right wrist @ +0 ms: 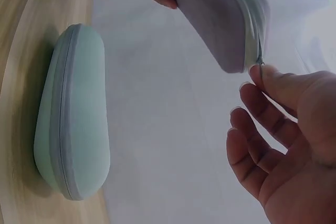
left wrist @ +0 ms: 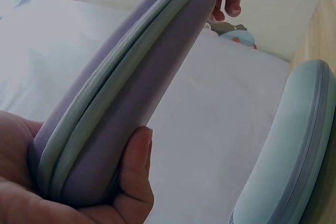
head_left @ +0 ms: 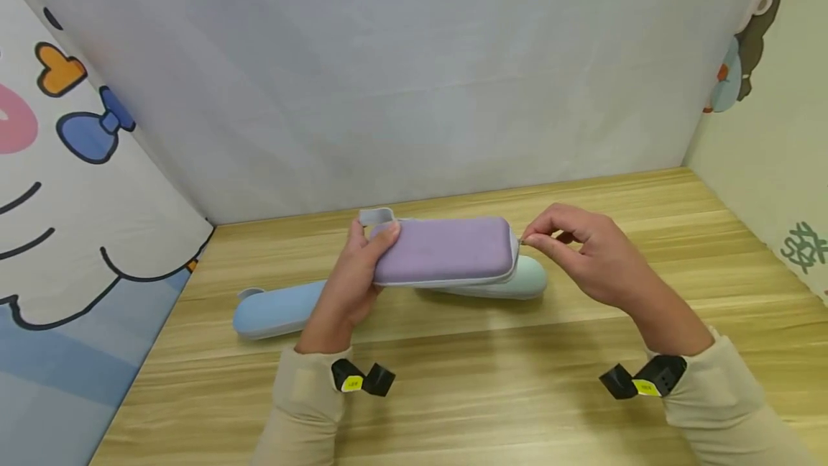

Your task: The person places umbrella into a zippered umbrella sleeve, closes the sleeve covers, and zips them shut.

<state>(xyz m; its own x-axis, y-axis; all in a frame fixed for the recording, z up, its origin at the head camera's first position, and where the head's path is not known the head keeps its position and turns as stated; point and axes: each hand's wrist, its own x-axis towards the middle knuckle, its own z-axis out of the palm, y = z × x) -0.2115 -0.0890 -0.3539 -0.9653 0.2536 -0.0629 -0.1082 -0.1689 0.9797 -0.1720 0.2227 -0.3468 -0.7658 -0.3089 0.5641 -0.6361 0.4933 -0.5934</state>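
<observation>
A purple zip case with a pale grey zip band round its side is held up above the table. My left hand grips its left end, thumb on top and fingers underneath. At the other end, my right hand pinches the small zip pull between thumb and forefinger, its other fingers loosely curled. A light grey strap loop sticks up by my left thumb. Below and behind the purple case lies a mint green case, partly hidden by it in the head view.
A light blue case lies on the wooden table at the left, partly behind my left wrist. A pale cloth wall stands along the back edge, with cartoon-printed panels at the sides.
</observation>
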